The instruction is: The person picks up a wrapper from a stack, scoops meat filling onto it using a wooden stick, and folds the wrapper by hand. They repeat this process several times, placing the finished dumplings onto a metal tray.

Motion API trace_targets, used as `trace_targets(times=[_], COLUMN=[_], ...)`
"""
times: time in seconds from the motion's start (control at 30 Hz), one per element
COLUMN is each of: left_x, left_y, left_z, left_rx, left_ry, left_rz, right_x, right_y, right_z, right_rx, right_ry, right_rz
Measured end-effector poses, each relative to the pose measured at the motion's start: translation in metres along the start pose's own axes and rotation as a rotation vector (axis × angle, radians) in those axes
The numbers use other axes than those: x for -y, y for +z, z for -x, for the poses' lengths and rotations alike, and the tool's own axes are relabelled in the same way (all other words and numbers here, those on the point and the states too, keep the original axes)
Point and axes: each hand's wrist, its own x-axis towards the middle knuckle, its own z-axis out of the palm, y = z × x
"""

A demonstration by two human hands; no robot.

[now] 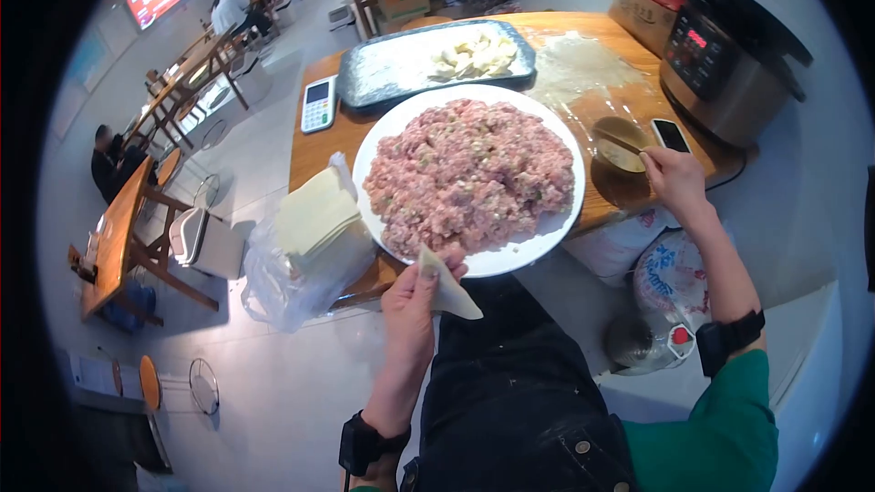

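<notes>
head view: left hand [409, 295] pinched a folded wrapper [458, 299] by the plate's [521, 261] near rim; right hand [678, 180] held a stick [622, 141] at the bowl [623, 160]; likely mid-wrapping, it seemingly needed the stick brought across next.

From the wearer's head, one wide, round-edged view looks forward and down over the nearby wooden table [316, 155].
</notes>
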Motion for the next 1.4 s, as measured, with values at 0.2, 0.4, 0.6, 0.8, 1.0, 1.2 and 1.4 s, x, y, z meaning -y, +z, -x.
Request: trace_targets(times=[0.2,0.4,0.6,0.8,1.0,1.2,1.4], left_x=[0.005,0.005,0.019,0.032,0.023,0.011,-0.016], left_y=[0.007,0.008,0.019,0.019,0.022,0.025,0.043], left_z=[-0.002,0.000,0.000,0.001,0.002,-0.008,-0.008], left_rx=[0.025,0.021,-0.097,-0.010,-0.068,0.135,0.158], left_ry=[0.026,0.041,-0.087,-0.095,0.169,0.765,0.740], left_rz=[-0.131,-0.110,0.713,0.906,-0.332,-1.204,-1.179], right_x=[0.133,0.160,0.220,0.232,0.203,0.173,0.149], right_y=[-0.029,-0.006,-0.005,0.014,0.009,0.004,0.002], right_z=[0.027,0.025,0.051,0.052,0.029,0.017,-0.014], right_rx=[0.311,0.376,0.348,-0.056,-0.224,-0.121,-0.124], right_ry=[0.201,0.360,0.412,0.361,-0.051,-0.401,-0.349], right_rz=[-1.221,-1.263,-1.552,-1.646,-1.415,-0.783,-0.715])
